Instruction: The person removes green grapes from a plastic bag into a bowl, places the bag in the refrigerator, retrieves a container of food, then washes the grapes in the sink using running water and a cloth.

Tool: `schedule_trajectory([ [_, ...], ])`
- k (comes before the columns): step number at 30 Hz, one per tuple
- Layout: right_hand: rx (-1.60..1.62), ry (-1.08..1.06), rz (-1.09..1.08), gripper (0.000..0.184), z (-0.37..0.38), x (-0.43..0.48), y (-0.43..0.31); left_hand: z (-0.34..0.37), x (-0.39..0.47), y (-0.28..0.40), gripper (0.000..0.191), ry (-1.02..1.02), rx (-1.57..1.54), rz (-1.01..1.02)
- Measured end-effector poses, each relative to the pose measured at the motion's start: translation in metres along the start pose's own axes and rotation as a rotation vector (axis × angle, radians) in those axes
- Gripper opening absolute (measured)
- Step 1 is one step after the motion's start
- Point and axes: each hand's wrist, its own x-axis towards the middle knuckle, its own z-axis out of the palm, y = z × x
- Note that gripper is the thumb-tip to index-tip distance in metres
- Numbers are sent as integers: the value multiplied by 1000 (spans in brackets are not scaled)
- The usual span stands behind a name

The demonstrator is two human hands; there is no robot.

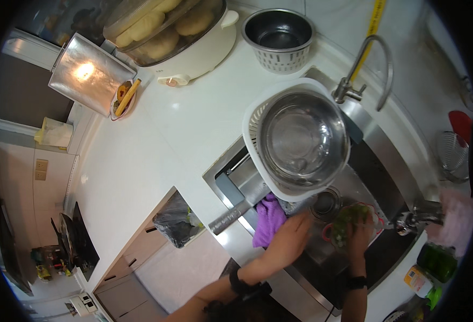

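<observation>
My right hand reaches into a small red-rimmed bowl or strainer low in the steel sink; its fingers rest on chopped green pieces. Whether they grip any is unclear. My left hand is slightly blurred above the sink's near side, beside a purple cloth draped over the edge, and nothing plain shows in it. Beyond it, a steel bowl sits in a white plastic basket over the sink. The drain lies between my hands and that basket.
A curved faucet rises behind the basket, another tap stands at right. A dark pot in a slotted basket and a steamer of buns stand on the counter. A cleaver-like handle juts over the sink edge, near a lined bin.
</observation>
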Motion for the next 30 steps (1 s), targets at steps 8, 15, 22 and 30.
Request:
schedule_trajectory([
  [8,-139,-280,-106,72,-1,-25,-10,4,-20,-2,46,-23,-161,39],
  [15,-93,-187,-44,70,3,4,-6,-5,-21,-2,48,-56,-154,82],
  [22,-361,-211,-348,63,-1,-50,3,-14,-20,16,46,-76,-95,88],
  [30,188,-63,-11,65,5,0,-13,-19,-24,39,45,-50,-78,148],
])
